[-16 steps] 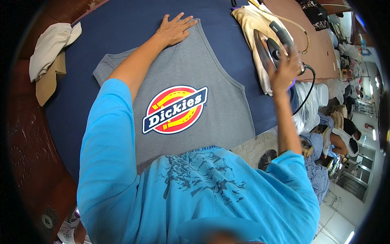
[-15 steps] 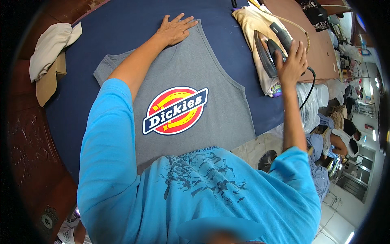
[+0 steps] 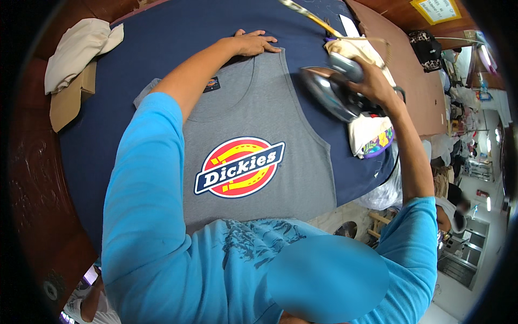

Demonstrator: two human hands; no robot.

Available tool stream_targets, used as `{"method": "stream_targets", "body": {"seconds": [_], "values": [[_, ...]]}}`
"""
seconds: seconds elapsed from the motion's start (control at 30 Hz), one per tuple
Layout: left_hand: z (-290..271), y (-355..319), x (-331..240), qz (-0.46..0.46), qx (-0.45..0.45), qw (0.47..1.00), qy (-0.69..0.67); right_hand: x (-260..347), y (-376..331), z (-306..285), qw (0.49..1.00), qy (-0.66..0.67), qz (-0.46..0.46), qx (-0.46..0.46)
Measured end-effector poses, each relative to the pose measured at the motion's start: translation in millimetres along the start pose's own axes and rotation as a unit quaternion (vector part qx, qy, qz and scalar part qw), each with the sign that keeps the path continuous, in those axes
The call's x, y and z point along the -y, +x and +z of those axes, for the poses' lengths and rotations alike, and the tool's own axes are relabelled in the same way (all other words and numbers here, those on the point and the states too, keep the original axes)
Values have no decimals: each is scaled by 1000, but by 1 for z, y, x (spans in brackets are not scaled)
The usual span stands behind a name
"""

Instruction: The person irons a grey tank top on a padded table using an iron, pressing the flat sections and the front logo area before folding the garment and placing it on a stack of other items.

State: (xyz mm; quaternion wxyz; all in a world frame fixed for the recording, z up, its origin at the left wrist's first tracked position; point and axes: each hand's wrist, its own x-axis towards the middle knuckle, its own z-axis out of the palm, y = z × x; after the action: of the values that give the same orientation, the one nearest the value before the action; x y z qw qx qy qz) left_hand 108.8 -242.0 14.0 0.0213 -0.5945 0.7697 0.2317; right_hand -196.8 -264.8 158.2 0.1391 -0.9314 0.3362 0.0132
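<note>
A grey sleeveless shirt [image 3: 302, 162] with a red, yellow and navy printed emblem [image 3: 240, 167] lies spread on the navy-covered table [image 3: 178, 38]. My left hand [image 3: 255, 43] rests on its far shoulder strap, fingers stretched out. A dark neck label shows partly beside my left forearm. On the right, my right hand [image 3: 375, 81] is wrapped round the handle of an iron [image 3: 326, 93]. The iron is tilted and blurred, its soleplate raised and facing left toward the shirt. A cream folded cloth [image 3: 360, 135] with a flowered, purple-edged part lies beneath it.
Crumpled cream cloth [image 3: 81, 51] hangs over a cardboard box [image 3: 75, 105] at the left. A hose or cord [image 3: 305, 13] runs above the iron. Beyond the table's right side are a brown surface [image 3: 415, 97], a plastic bag [image 3: 383, 191] and a co-worker farther off.
My right hand has gone from open beside the iron to gripping it, and has lifted it leftward off the cloth. My left hand stays at the strap; the neck label has come into sight.
</note>
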Motion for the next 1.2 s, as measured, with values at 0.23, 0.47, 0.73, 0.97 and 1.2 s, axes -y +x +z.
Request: {"method": "stream_targets", "body": {"seconds": [0.23,0.47,0.73,0.97,1.2], "values": [[0,8,4,11,7,1000,-19,70,62,43,997,-5,-64,44],[6,1,24,16,-79,996,-46,100,89,59,998,-56,6,-41],[30,-221,98,-224,-292,924,-99,100,100,63,996,-19,-41,-74],[47,-254,83,-360,-291,880,-107,122,106,70,997,-32,-50,-58],[74,-254,106,-290,-396,871,-10,136,125,67,999,-27,-11,-38]]}}
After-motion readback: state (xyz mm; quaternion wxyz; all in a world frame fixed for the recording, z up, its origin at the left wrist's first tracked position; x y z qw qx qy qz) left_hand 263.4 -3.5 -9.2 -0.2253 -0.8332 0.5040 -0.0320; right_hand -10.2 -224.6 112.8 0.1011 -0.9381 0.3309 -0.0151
